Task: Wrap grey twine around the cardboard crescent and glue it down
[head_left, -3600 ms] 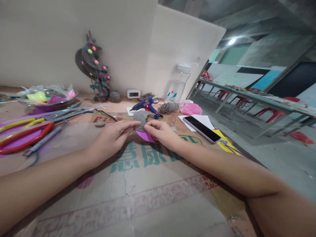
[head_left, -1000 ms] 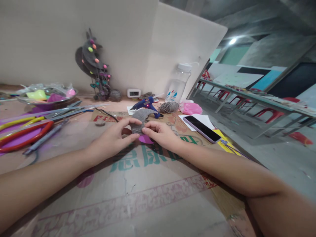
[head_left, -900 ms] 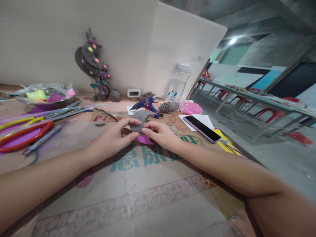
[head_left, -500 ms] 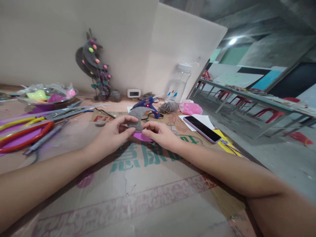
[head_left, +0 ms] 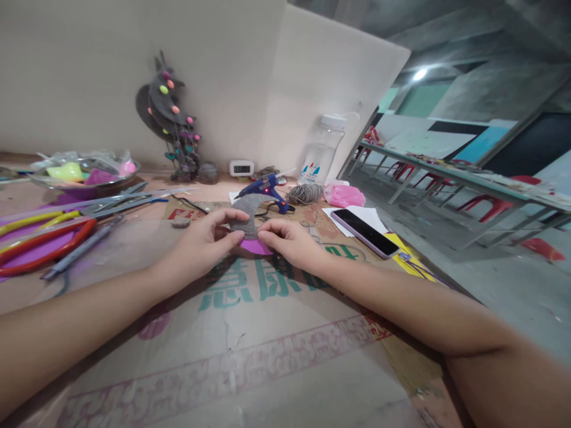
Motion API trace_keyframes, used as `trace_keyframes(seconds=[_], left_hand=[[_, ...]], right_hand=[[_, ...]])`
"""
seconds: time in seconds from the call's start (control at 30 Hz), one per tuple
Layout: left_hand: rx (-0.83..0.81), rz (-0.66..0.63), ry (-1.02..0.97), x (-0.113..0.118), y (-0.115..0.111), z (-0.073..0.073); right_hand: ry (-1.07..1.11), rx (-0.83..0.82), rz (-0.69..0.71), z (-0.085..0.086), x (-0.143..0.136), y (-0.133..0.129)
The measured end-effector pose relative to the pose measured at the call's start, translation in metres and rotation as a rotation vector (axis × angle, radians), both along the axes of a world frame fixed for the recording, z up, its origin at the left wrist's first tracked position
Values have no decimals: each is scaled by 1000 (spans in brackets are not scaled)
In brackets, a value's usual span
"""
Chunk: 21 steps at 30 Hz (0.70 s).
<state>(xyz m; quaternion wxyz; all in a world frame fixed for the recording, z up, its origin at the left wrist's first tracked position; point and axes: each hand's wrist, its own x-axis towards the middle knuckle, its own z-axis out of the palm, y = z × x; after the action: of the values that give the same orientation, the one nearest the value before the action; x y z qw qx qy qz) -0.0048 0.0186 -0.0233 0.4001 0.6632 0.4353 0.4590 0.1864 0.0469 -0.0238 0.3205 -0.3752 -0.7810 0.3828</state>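
Note:
Above the cardboard, a small crescent is wrapped in grey yarn; its lower end is bare purple. My left hand is closed on its left side, thumb in front and index finger across the wrapped part. At the right edge, just above the purple, the thumb and index finger of my right hand are pinched together. Whether they also hold a yarn strand is too small to tell. Right behind the crescent lies a blue glue gun with a red light. A loose ball of grey yarn sits beside it.
Scissors with red handles, a pen and sticks lie left, near a bowl of bright pieces. A decorated grey moon ornament stands against the board. A water bottle, pink bag and phone are right.
Slightly more of the purple end shows below the wrapped yarn, and my right fingers have shifted a little. My left hand keeps the same hold.

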Motion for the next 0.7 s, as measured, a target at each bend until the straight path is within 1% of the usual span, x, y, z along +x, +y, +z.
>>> trace_keyframes(seconds=[0.1,0.2,0.4,0.5,0.6,0.7], left_hand=[[-29,-53,-4,-1,1,0],[-42,-65,-16,-1,0,1],[-60,-94,-47,-1,-1,1],[-56,-79,-41,-2,-1,0],[-24,-49,2,-2,0,-1],[8,-20,12,-2,0,-1]], right_hand=[[33,-42,21,0,1,0],[68,-89,33,0,0,-1],[178,-147,-16,-2,-3,0],[222,-112,-122,-3,-2,3],[181,-23,-234,-3,1,5],[136,33,-244,-3,2,6]])
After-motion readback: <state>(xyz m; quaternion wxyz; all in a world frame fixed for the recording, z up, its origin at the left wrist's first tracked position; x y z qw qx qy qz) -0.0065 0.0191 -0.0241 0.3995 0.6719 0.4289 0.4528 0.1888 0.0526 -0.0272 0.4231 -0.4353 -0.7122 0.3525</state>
